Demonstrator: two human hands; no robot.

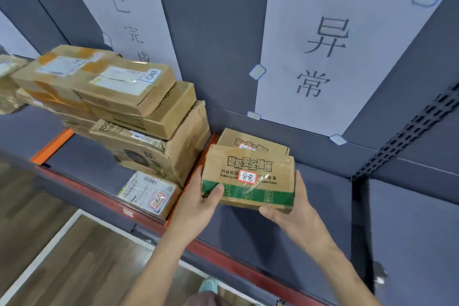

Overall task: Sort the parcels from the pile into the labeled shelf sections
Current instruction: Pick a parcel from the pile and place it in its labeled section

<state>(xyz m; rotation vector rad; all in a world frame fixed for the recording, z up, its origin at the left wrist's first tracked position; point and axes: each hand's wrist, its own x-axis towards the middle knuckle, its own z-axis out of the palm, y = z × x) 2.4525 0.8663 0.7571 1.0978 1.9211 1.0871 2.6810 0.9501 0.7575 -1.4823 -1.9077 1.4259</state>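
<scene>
I hold a brown cardboard parcel [248,179] with a green band and a red-framed sticker, just above the grey shelf [323,206]. My left hand [198,204] grips its left end, thumb on the front face. My right hand [293,211] grips its right end from below and the side. Right behind it a second, similar parcel [250,143] lies on the shelf. On the back wall above hangs a white paper label [323,57] with two large characters. To the left, under another paper label [124,15], rises a stack of brown parcels [139,112].
An orange divider [196,169] separates the two shelf sections. A flat parcel with a white shipping label [149,192] lies at the stack's front. A black perforated upright [407,136] stands at the right. The red shelf edge [223,256] runs below; wooden floor lies lower left.
</scene>
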